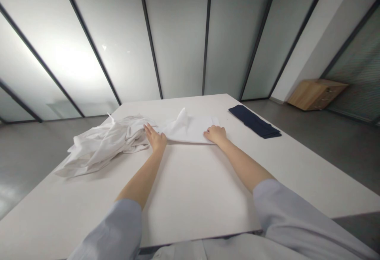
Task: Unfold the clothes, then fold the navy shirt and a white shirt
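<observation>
A white cloth point(192, 127) lies partly flattened and folded on the white table, with a raised peak near its far side. My left hand point(156, 138) rests at its left end, fingers stretched and spread, touching the fabric where it meets a crumpled white heap of cloth point(111, 139). Whether the heap and the flat part are one piece, I cannot tell. At the right end, my right hand point(216, 134) has its fingers curled onto the near edge of the cloth; the fingertips are partly hidden.
On the right side of the white table point(196, 188) lies a dark navy folded cloth point(253, 121), close to the table's edge. A wooden cabinet point(316, 93) stands on the floor at the far right. Frosted glass panels point(178, 34) rise behind the table.
</observation>
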`<state>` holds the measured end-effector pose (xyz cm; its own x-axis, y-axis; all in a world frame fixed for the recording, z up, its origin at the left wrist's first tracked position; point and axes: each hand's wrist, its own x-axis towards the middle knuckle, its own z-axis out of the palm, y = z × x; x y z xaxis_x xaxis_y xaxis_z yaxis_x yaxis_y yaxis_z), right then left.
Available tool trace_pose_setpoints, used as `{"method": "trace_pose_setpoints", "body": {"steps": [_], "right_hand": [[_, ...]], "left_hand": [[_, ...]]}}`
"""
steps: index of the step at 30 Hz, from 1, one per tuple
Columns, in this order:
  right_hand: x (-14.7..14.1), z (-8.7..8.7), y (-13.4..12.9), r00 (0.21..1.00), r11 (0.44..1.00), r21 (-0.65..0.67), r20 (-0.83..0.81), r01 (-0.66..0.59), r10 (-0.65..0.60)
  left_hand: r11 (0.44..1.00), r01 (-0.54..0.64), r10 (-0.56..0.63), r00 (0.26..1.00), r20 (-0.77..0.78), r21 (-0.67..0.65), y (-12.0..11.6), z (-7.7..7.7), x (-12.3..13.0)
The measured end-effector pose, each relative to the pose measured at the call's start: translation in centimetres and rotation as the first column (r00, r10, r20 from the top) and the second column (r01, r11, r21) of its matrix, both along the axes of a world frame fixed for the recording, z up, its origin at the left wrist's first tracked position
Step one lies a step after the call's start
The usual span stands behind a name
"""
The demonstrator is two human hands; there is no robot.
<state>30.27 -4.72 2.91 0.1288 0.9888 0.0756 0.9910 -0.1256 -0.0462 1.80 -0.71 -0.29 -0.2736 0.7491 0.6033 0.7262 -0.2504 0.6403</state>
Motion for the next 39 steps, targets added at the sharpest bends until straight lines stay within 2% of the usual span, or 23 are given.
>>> {"method": "trace_pose_setpoints", "body": {"steps": [2,4,7,9,11,16,21,23,26,27,29,30,31,33,34,35,37,39], "right_hand": [[1.1,0.0,0.2,0.998,0.998,0.000,-0.009,0.059,-0.059],[2.0,-0.1,0.4,0.996,0.996,0.012,-0.027,0.090,-0.090],[3.1,-0.4,0.6,0.993,0.995,0.028,-0.067,0.098,-0.096],[3.6,-0.8,0.7,0.989,0.991,0.073,-0.096,0.116,-0.109],[4.0,-1.3,0.8,0.981,0.976,0.140,-0.123,0.165,-0.148],[4.9,-2.3,1.1,0.935,0.938,0.134,-0.202,0.321,-0.292],[5.2,-2.0,1.5,0.861,0.910,0.131,-0.400,0.393,-0.314],[4.7,-1.5,1.6,0.831,0.916,0.198,-0.519,0.348,-0.203],[2.5,-0.6,1.3,0.757,0.910,0.375,-0.642,0.175,0.119],[1.4,-0.3,1.0,0.703,0.911,0.403,-0.673,0.087,0.231],[-1.2,0.2,0.1,0.547,0.911,0.375,-0.733,-0.171,0.404],[-2.4,0.4,-0.5,0.466,0.885,0.331,-0.758,-0.326,0.455],[-3.6,0.7,-1.0,0.394,0.837,0.269,-0.786,-0.476,0.477],[-5.0,1.2,-2.0,0.289,0.714,0.148,-0.843,-0.685,0.453],[-5.3,1.4,-2.3,0.258,0.681,0.116,-0.869,-0.723,0.422],[-5.3,1.6,-2.3,0.235,0.690,0.116,-0.889,-0.714,0.393],[-4.3,1.7,-1.9,0.202,0.800,0.202,-0.906,-0.565,0.372],[-2.8,1.2,-0.9,0.235,0.890,0.312,-0.886,-0.333,0.399]], "left_hand": [[0.998,0.051,-0.046,0.987,-0.155,0.028,-0.7,0.5,0.2],[0.983,0.186,-0.177,0.929,-0.324,-0.002,-1.4,0.8,0.8],[0.910,0.366,-0.413,0.750,-0.516,-0.196,-2.2,0.8,1.9],[0.855,0.380,-0.518,0.642,-0.565,-0.352,-2.6,0.6,2.4],[0.815,0.354,-0.575,0.587,-0.570,-0.458,-2.7,0.5,2.6],[0.803,0.312,-0.584,0.587,-0.561,-0.508,-2.7,0.5,2.5],[0.810,0.306,-0.571,0.607,-0.553,-0.500,-2.9,0.6,2.8],[0.824,0.314,-0.552,0.632,-0.544,-0.471,-2.9,0.4,2.8],[0.862,0.336,-0.501,0.680,-0.536,-0.379,-2.7,0.1,2.9],[0.874,0.348,-0.484,0.692,-0.536,-0.340,-2.6,0.0,2.9],[0.890,0.374,-0.455,0.706,-0.542,-0.259,-2.6,0.1,2.9],[0.891,0.393,-0.451,0.702,-0.552,-0.228,-2.6,0.2,2.9],[0.886,0.415,-0.454,0.688,-0.566,-0.207,-2.6,0.3,2.9],[0.858,0.466,-0.493,0.629,-0.600,-0.217,-2.7,0.6,2.8],[0.835,0.492,-0.529,0.590,-0.610,-0.248,-2.7,0.7,2.8],[0.809,0.514,-0.567,0.555,-0.609,-0.285,-2.6,0.7,2.8],[0.763,0.548,-0.631,0.517,-0.578,-0.343,-2.5,0.7,2.8],[0.734,0.582,-0.667,0.524,-0.530,-0.349,-2.4,0.6,3.0]]}}
